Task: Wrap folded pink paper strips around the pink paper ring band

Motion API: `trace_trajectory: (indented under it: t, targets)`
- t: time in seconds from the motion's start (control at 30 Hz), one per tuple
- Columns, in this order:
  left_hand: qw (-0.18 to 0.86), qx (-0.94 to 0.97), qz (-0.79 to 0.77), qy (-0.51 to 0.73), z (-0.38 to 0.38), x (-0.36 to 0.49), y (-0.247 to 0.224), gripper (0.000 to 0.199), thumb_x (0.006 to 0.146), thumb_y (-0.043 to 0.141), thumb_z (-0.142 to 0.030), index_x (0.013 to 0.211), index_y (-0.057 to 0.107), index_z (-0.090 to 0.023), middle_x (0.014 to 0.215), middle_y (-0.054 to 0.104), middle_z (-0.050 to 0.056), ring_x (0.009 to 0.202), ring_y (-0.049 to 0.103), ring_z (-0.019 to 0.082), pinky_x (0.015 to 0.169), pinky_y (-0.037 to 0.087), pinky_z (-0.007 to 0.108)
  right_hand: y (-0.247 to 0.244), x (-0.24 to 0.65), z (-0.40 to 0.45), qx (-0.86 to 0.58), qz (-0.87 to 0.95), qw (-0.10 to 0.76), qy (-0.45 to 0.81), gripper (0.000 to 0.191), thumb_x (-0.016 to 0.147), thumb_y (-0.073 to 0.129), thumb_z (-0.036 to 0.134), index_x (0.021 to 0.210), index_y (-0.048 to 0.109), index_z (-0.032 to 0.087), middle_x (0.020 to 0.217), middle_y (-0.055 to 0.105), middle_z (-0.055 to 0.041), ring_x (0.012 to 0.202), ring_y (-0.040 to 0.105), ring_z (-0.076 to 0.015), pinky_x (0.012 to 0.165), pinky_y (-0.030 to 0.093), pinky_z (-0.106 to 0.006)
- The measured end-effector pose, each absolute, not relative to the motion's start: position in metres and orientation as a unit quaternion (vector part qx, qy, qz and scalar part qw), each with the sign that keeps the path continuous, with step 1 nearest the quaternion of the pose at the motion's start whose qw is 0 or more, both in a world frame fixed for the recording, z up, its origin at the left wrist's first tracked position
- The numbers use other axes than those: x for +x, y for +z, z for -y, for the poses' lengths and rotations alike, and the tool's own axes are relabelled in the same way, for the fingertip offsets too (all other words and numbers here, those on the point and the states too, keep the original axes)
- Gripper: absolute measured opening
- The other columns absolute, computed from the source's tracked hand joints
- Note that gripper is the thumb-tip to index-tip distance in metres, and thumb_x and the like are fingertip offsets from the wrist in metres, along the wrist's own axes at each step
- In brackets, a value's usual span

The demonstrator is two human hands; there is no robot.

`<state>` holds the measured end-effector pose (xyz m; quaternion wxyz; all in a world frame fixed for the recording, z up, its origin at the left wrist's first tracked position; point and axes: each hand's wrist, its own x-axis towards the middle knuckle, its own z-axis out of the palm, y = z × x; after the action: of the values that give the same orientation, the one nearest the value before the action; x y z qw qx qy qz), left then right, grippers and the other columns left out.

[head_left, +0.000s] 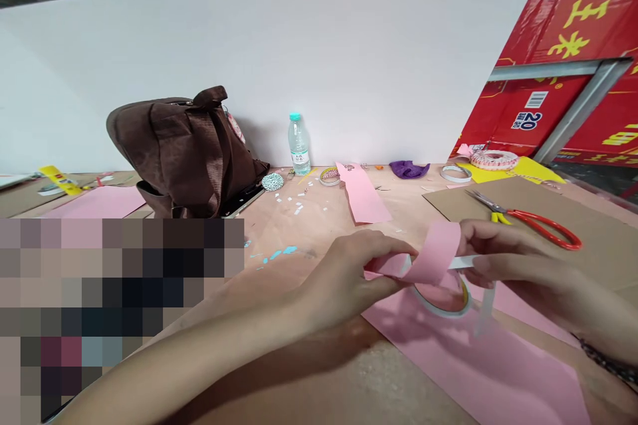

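Lining surface: a tabletop [319, 246] covered in peach-toned paper runs ahead of both grips, with a red printed carton [563, 113] beyond the right grip and a brown backpack [184, 153] far beyond the left.

Underneath: a pink paper sheet [478, 372] lies below the grips.

Right of the grips: a cardboard sheet [593, 259] carries red-handled scissors [528, 219].

Left grip: a left grip [343, 282] pinches one side of a looped pink paper strip [433, 252].

Right grip: a right grip [523, 259] closes on the strip's other side, apparently with white tape [463, 262] between the fingers.

Below the strip: a tape roll [441, 302] sits just under the loop, between the grips.

Handling: the strip looks light and soft, likely to crease, so its edges seem the best hold; the tape probably clings.
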<state>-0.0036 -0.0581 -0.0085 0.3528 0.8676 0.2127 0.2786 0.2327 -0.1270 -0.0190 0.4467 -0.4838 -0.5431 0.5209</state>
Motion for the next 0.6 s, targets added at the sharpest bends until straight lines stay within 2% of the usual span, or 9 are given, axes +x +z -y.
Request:
trace_trajectory:
  t: [0.07,0.17,0.27,0.3,0.37,0.47,0.53,0.6]
  targets:
    - [0.363,0.853,-0.231,0.296,0.054,-0.005,-0.007,0.017,0.084,0.062,-0.016,0.100,0.067,-0.018,0.093,0.068,0.001,0.082,0.059,0.013,0.070,0.042,0.023,-0.022,0.249,0.121,-0.486,0.533,0.444,0.531,0.023,0.075,0.073,0.034,0.072,0.058,0.017,0.064,0.044,0.0010,0.057,0.036,-0.0099,0.051,0.029,-0.022]
    - [0.321,0.863,-0.248,0.301,0.051,-0.007,-0.002,0.020,0.083,0.062,-0.022,0.102,0.065,-0.018,0.091,0.065,0.002,0.082,0.057,0.015,0.072,0.043,0.025,-0.030,0.266,0.113,-0.419,0.490,0.477,0.597,0.030,0.075,0.075,0.042,0.077,0.056,0.019,0.059,0.031,0.0047,0.050,0.026,-0.0073,0.047,0.026,-0.021]
    - [0.255,0.892,-0.258,0.270,0.053,-0.012,0.006,0.041,0.080,0.063,-0.029,0.119,0.059,-0.015,0.092,0.059,0.005,0.085,0.053,0.018,0.077,0.044,0.031,-0.034,0.266,0.112,-0.353,0.466,0.477,0.657,0.034,0.078,0.071,0.050,0.082,0.059,0.019,0.055,0.019,0.0074,0.045,0.015,-0.0048,0.042,0.021,-0.019]
    - [0.244,0.899,-0.259,0.257,0.055,-0.014,0.009,0.048,0.081,0.062,-0.031,0.125,0.055,-0.014,0.095,0.058,0.006,0.088,0.052,0.020,0.078,0.044,0.032,-0.033,0.262,0.114,-0.356,0.471,0.456,0.666,0.034,0.079,0.070,0.050,0.083,0.060,0.019,0.054,0.019,0.0077,0.044,0.014,-0.0041,0.042,0.020,-0.018]
    - [0.235,0.908,-0.255,0.235,0.058,-0.016,0.014,0.053,0.085,0.056,-0.031,0.134,0.048,-0.013,0.101,0.056,0.009,0.093,0.051,0.021,0.081,0.045,0.035,-0.031,0.250,0.120,-0.399,0.485,0.422,0.654,0.032,0.078,0.073,0.047,0.086,0.062,0.018,0.055,0.029,0.0066,0.043,0.017,-0.0026,0.041,0.018,-0.017]
    - [0.228,0.919,-0.237,0.219,0.063,-0.018,0.019,0.044,0.094,0.042,-0.025,0.136,0.046,-0.013,0.103,0.056,0.010,0.096,0.051,0.020,0.084,0.044,0.034,-0.029,0.226,0.129,-0.466,0.491,0.431,0.597,0.031,0.079,0.074,0.044,0.094,0.063,0.020,0.063,0.044,0.0029,0.047,0.027,-0.0034,0.042,0.020,-0.015]
    - [0.220,0.925,-0.222,0.218,0.065,-0.017,0.020,0.040,0.097,0.035,-0.022,0.133,0.049,-0.013,0.101,0.057,0.010,0.095,0.051,0.019,0.084,0.044,0.032,-0.029,0.212,0.135,-0.478,0.494,0.462,0.561,0.031,0.079,0.074,0.046,0.092,0.062,0.021,0.058,0.038,0.0046,0.048,0.028,-0.0052,0.044,0.023,-0.016]
    - [0.214,0.926,-0.212,0.226,0.067,-0.015,0.018,0.036,0.098,0.035,-0.022,0.128,0.053,-0.013,0.100,0.060,0.009,0.093,0.052,0.019,0.082,0.043,0.030,-0.030,0.201,0.139,-0.494,0.505,0.486,0.514,0.036,0.075,0.076,0.049,0.073,0.059,0.018,0.054,0.029,0.0057,0.048,0.026,-0.0059,0.044,0.024,-0.016]
